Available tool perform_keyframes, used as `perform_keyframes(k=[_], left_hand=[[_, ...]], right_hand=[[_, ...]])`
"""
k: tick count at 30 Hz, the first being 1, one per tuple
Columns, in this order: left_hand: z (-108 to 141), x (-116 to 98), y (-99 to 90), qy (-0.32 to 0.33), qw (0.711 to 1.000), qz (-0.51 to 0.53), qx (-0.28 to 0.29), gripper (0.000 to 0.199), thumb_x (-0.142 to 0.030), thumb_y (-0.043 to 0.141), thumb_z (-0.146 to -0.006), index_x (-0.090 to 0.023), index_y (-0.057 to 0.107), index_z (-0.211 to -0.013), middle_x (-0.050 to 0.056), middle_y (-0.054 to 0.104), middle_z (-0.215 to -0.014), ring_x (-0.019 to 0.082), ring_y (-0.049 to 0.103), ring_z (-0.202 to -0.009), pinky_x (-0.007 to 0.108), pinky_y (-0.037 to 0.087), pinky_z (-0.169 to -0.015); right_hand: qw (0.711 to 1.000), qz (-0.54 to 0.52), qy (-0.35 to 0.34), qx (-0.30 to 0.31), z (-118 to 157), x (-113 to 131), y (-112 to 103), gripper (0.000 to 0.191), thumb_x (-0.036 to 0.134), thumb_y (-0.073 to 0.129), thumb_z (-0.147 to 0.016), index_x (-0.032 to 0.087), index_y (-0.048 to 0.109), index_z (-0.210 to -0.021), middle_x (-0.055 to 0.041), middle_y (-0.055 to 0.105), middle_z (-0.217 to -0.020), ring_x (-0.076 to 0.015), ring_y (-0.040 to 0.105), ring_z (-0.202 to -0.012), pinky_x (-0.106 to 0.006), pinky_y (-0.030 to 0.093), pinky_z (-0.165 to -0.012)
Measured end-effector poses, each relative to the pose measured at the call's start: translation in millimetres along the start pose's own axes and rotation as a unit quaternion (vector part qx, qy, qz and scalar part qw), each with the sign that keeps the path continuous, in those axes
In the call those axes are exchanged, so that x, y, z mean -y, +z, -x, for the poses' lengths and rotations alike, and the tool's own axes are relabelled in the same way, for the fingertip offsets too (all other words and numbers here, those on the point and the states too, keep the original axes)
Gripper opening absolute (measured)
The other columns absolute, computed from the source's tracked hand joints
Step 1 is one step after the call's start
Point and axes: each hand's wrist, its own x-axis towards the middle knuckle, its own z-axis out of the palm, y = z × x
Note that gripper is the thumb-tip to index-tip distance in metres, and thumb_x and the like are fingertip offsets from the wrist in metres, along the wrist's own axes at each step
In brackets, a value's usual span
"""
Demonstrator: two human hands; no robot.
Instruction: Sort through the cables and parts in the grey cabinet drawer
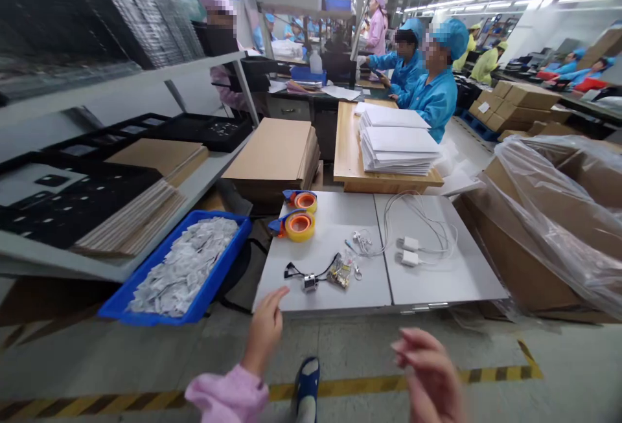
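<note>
My left hand (266,326) is open, its fingers stretched out near the front left edge of the white table (335,300), with nothing in it. Loosely bent and slightly blurred, my right hand (430,371) hovers in front of the table; its thumb and fingers look apart, and no object shows in it. Nearest the left hand lies a small silver device with black cables (310,282). Beside it is a clear bag of small metal parts (340,273). Two tape dispensers (300,224) stand farther back. Two white charger plugs (411,258) with white cables (440,235) lie on the right.
A blue tray (238,241) of small white packets stands left, beside a shelf (111,267). Behind the table are cardboard sheets (269,148) and stacked white envelopes (398,148). A plastic-lined carton (510,228) stands right. Co-workers in blue (432,96) sit beyond.
</note>
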Motion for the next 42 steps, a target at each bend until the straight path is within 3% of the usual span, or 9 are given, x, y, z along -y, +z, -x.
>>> perform_keyframes(k=[3, 6, 9, 13, 21, 26, 31, 37, 42], left_hand=[[-76.1, 4.0, -5.4, 0.034, 0.996, -0.011, 0.081, 0.041, -0.025, 0.030, -0.085, -0.014, 0.064, -0.106, 0.015, 0.063, -0.117, 0.027, 0.056, -0.113, 0.047, 0.040, -0.103], [-130.3, 7.2, 5.0, 0.061, 0.979, -0.006, 0.192, 0.031, -0.025, 0.039, -0.083, -0.017, 0.064, -0.100, 0.010, 0.069, -0.103, 0.022, 0.064, -0.096, 0.036, 0.051, -0.087], [-162.4, 5.8, 13.2, 0.104, 0.948, -0.030, 0.300, 0.029, -0.010, 0.043, -0.074, -0.018, 0.065, -0.090, 0.006, 0.070, -0.090, 0.019, 0.064, -0.085, 0.031, 0.049, -0.079], [-181.3, 0.3, 8.5, 0.156, 0.909, -0.097, 0.375, 0.038, 0.001, 0.044, -0.058, -0.017, 0.063, -0.086, 0.008, 0.067, -0.092, 0.025, 0.058, -0.092, 0.038, 0.041, -0.083], [-176.1, -2.9, -14.3, 0.238, 0.863, -0.126, 0.427, 0.034, -0.010, 0.055, -0.058, -0.018, 0.055, -0.092, 0.008, 0.058, -0.097, 0.026, 0.050, -0.095, 0.039, 0.036, -0.087], [-165.5, 2.6, -4.8, 0.229, 0.861, -0.155, 0.426, 0.021, -0.006, 0.048, -0.068, -0.018, 0.053, -0.084, 0.009, 0.058, -0.094, 0.026, 0.051, -0.091, 0.040, 0.037, -0.084], [-158.9, 4.1, 10.3, 0.186, 0.886, -0.141, 0.402, 0.018, -0.003, 0.043, -0.066, -0.018, 0.047, -0.074, 0.009, 0.057, -0.084, 0.027, 0.052, -0.084, 0.039, 0.038, -0.077], [-160.5, -0.9, 1.5, 0.079, 0.931, -0.043, 0.353, 0.007, -0.016, 0.036, -0.072, -0.021, 0.041, -0.071, 0.001, 0.052, -0.067, 0.019, 0.053, -0.066, 0.030, 0.039, -0.062], [-161.2, -10.1, -6.3, 0.011, 0.956, 0.041, 0.289, 0.017, -0.020, 0.030, -0.072, -0.019, 0.045, -0.080, 0.001, 0.059, -0.072, 0.017, 0.057, -0.066, 0.028, 0.046, -0.064]], right_hand=[[0.981, -0.052, 0.178, 0.057, -24.0, -47.5, 62.1, 0.016, 0.029, 0.052, -0.083, 0.023, 0.064, -0.091, -0.0102, 0.068, -0.099, -0.0234, 0.067, -0.081, -0.034, 0.055, -0.068], [0.942, 0.050, 0.315, 0.101, -36.6, -92.7, 116.2, 0.025, 0.036, 0.049, -0.079, 0.018, 0.059, -0.092, -0.0057, 0.066, -0.073, -0.0209, 0.064, -0.062, -0.031, 0.050, -0.057], [0.917, 0.151, 0.360, 0.087, -47.9, -123.4, 148.5, 0.030, 0.044, 0.052, -0.076, 0.019, 0.055, -0.093, -0.0021, 0.059, -0.057, -0.0245, 0.060, -0.055, -0.032, 0.042, -0.051], [0.897, 0.207, 0.387, 0.059, -61.5, -141.4, 166.5, 0.030, 0.049, 0.061, -0.070, 0.023, 0.052, -0.083, -0.0065, 0.061, -0.062, -0.0290, 0.061, -0.060, -0.031, 0.034, -0.050], [0.913, 0.138, 0.375, 0.081, -61.0, -162.3, 172.3, 0.020, 0.042, 0.054, -0.076, 0.023, 0.050, -0.071, 0.0055, 0.047, -0.048, -0.0181, 0.051, -0.047, -0.027, 0.035, -0.049], [0.928, 0.084, 0.350, 0.095, -56.7, -157.0, 159.6, 0.022, 0.039, 0.050, -0.080, 0.022, 0.050, -0.068, 0.0047, 0.048, -0.051, -0.0156, 0.050, -0.049, -0.025, 0.039, -0.050], [0.947, 0.058, 0.306, 0.071, -53.9, -140.9, 133.8, 0.018, 0.035, 0.050, -0.082, 0.021, 0.047, -0.071, -0.0007, 0.052, -0.074, -0.0169, 0.053, -0.070, -0.027, 0.043, -0.065], [0.959, -0.001, 0.281, 0.018, -45.9, -133.6, 104.2, 0.020, 0.033, 0.053, -0.084, 0.021, 0.044, -0.071, 0.0029, 0.042, -0.067, -0.0144, 0.046, -0.063, -0.027, 0.041, -0.063], [0.958, -0.050, 0.280, 0.018, -44.3, -128.2, 105.7, 0.019, 0.033, 0.054, -0.085, 0.021, 0.046, -0.073, 0.0021, 0.045, -0.068, -0.0152, 0.050, -0.065, -0.028, 0.043, -0.063]])
